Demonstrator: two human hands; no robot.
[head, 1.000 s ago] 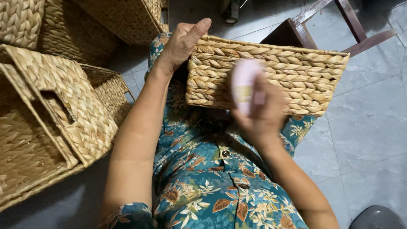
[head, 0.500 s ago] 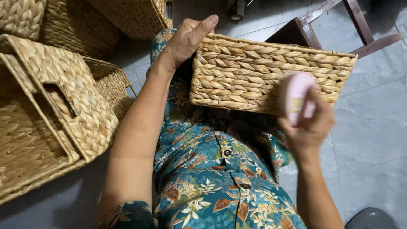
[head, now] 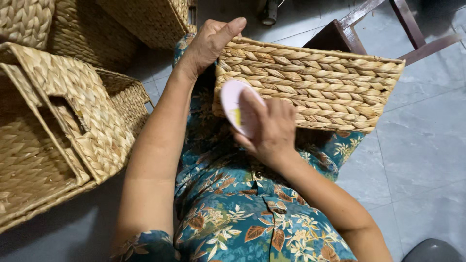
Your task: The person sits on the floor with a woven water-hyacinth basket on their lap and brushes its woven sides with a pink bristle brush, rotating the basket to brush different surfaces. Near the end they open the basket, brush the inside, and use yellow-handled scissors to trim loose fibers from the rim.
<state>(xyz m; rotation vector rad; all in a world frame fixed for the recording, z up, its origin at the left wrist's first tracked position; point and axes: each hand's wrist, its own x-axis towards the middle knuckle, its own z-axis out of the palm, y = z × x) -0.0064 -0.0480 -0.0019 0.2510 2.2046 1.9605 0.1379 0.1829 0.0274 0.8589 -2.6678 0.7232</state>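
Nearest to me is my lap, covered by my teal floral dress (head: 242,218), with both forearms reaching out over it. My right hand (head: 269,128) is curled around a pale pink oval brush (head: 233,104), fingers laid across its back and thumb tucked underneath, pressing it against the near wall of the woven basket (head: 320,82) at its left end. Something yellow shows on the brush, though I can't quite make out what it is. The basket rests on my knees, tipped so its long side faces me. My left hand (head: 208,43) grips the basket's upper left corner, the thumb stretched along the top rim and the fingers folded over the far side. To my left on the grey tiled floor (head: 417,145) stands a pile of other woven baskets (head: 63,111), one nested inside another, close beside my left arm. Beyond my basket a dark wooden chair frame (head: 369,24) stands on the tiles.
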